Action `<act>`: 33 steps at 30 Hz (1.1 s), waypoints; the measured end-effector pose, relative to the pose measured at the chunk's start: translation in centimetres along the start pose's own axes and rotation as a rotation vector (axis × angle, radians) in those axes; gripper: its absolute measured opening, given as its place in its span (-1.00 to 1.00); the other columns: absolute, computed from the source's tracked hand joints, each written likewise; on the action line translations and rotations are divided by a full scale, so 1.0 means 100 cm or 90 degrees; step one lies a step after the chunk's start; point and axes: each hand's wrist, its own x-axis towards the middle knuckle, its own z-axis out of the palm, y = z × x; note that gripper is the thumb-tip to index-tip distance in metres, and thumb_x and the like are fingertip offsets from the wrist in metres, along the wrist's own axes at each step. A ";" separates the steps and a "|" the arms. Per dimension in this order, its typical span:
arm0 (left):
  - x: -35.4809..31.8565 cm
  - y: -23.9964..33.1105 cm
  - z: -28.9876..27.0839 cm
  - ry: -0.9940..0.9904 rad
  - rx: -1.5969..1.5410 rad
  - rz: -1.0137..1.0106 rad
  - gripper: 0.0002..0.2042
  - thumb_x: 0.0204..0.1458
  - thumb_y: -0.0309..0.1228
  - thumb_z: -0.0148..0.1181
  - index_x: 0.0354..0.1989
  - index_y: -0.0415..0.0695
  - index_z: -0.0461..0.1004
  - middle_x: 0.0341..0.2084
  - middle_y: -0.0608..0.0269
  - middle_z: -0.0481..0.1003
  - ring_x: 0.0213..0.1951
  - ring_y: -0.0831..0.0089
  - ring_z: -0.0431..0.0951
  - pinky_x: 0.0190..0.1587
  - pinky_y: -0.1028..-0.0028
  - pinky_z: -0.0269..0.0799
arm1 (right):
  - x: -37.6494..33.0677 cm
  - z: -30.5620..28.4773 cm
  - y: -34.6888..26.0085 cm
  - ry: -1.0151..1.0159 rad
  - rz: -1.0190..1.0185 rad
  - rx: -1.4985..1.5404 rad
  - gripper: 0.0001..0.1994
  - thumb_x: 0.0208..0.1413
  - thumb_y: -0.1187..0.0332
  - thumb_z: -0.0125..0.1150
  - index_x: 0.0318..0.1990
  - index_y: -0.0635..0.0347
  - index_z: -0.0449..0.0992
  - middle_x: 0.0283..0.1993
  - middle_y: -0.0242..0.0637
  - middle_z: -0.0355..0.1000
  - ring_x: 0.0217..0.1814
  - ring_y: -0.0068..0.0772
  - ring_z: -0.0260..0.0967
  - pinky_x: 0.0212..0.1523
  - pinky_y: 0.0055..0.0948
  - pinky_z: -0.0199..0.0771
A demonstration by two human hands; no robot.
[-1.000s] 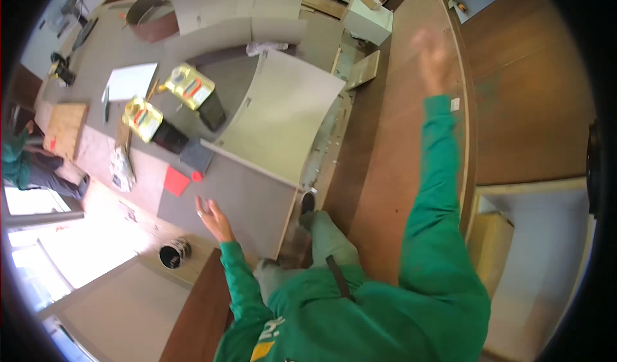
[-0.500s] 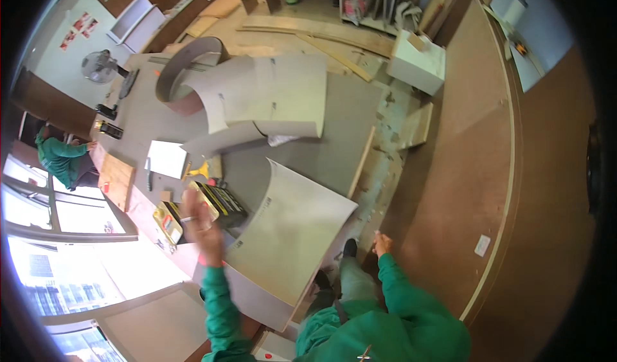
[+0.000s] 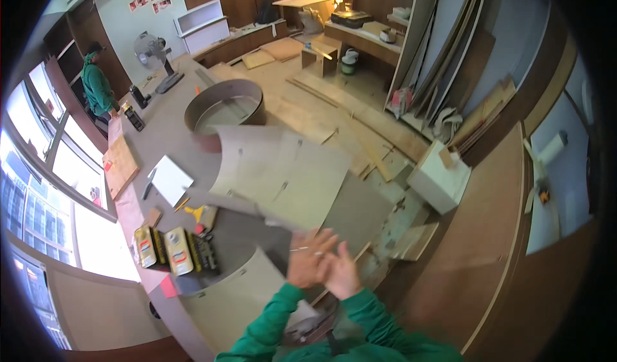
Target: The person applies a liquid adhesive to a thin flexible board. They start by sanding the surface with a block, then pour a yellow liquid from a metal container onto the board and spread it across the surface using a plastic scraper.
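Observation:
In front of my body, just above the near curved pale sheet point(image 3: 238, 301), my two hands come together. My left hand point(image 3: 307, 259), with a ring on a finger, has its fingers stretched out. Against it lies my right hand point(image 3: 342, 275), fingers extended and slightly blurred. Neither holds anything that I can make out. Beyond them, a larger pale sheet point(image 3: 276, 169) with dark marks rests on the grey worktable point(image 3: 250, 233). Left of the near sheet stand two rectangular metal cans point(image 3: 180, 253), with a yellow scraper point(image 3: 195, 213) behind them.
A bent brown band point(image 3: 252, 116) forms a hoop farther back. White paper point(image 3: 171, 181), a wooden board point(image 3: 120, 166) and a fan point(image 3: 153, 50) sit along the left. Another person point(image 3: 96, 87) stands there. A white box point(image 3: 443, 185) and large brown panel point(image 3: 466, 249) flank my right.
My view has tilted up and shifted. My left hand, earlier raised near the cans, and my right hand, earlier low beside my leg, have come together in front of me.

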 end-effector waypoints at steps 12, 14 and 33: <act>-0.018 0.067 -0.090 0.326 0.104 -0.408 -0.45 0.16 -0.46 0.19 0.35 -0.21 0.25 0.31 -0.13 0.29 0.31 -0.04 0.31 0.34 0.17 0.22 | 0.061 -0.059 -0.214 0.052 -0.153 -0.401 -0.66 0.39 0.18 0.06 0.05 0.31 0.49 -0.64 -0.50 0.20 -0.65 -0.67 0.07 -0.53 -0.52 0.26; -0.041 0.078 -0.102 0.378 0.102 -0.454 -0.46 0.16 -0.48 0.18 0.35 -0.22 0.26 0.31 -0.12 0.29 0.31 -0.03 0.31 0.35 0.18 0.21 | 0.040 -0.019 -0.222 -0.027 -0.170 -0.448 -0.60 0.36 0.28 0.07 0.26 0.26 0.34 -0.49 -0.40 0.33 -0.60 -0.66 0.21 -0.45 -0.51 0.38; -0.144 0.164 -0.439 0.637 0.246 0.069 -0.26 0.31 0.11 -0.08 0.42 -0.29 0.08 0.40 -0.22 0.11 0.33 -0.22 0.27 0.39 -0.10 0.14 | -0.109 0.279 -0.051 -0.305 -0.748 -0.692 -0.49 0.30 0.41 0.10 0.36 0.35 0.19 0.25 -0.06 0.32 -0.02 -0.31 0.54 0.06 -0.38 0.50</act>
